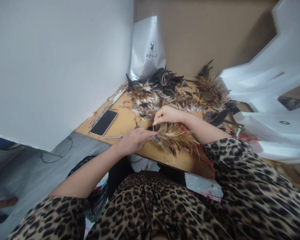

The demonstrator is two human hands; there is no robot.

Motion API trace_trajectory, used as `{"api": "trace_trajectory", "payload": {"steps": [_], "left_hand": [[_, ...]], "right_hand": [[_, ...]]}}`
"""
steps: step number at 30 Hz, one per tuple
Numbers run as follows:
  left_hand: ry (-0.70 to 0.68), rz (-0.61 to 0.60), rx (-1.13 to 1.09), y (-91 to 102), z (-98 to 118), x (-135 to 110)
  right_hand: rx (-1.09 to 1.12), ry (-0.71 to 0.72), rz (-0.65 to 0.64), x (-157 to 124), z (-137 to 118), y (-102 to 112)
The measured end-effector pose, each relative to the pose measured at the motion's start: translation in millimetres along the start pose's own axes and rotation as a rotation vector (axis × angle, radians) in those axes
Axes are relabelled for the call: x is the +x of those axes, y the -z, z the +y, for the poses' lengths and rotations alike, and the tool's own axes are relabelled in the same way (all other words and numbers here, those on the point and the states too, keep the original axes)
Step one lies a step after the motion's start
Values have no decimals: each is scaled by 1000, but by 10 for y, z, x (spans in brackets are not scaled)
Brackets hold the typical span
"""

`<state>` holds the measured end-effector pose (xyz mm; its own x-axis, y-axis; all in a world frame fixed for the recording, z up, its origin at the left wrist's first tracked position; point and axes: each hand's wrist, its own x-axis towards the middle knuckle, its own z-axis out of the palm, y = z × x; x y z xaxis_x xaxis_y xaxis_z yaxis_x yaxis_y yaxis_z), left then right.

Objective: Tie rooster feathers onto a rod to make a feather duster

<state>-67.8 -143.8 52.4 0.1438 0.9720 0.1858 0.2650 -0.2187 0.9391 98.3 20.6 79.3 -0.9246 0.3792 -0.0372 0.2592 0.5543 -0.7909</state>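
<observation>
My left hand (136, 140) is closed at the front of the table, its fingertips at the left end of a bunch of brown feathers (173, 136). Just above it, my right hand (167, 115) pinches a short upright length of red cord (153, 128), which runs down to the left fingertips. The bunch spreads to the right under my right forearm. What lies inside the left fingers is partly hidden, but they meet the tied end of the feathers. More red cord (202, 155) trails over the table edge at the right.
Loose brown and black feathers (162, 81) cover the back of the wooden table (123, 113). A phone (104, 122) and a thin pen-like stick (111, 137) lie at the left. Behind stands a silver bag (147, 43). White sheet-like pieces (265, 80) rise at the right.
</observation>
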Motion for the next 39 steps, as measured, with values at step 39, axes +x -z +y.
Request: {"api": "trace_trajectory", "payload": {"steps": [39], "left_hand": [[132, 536, -498, -558, -470, 542]], "right_hand": [[294, -108, 952, -233, 150, -1030]]}}
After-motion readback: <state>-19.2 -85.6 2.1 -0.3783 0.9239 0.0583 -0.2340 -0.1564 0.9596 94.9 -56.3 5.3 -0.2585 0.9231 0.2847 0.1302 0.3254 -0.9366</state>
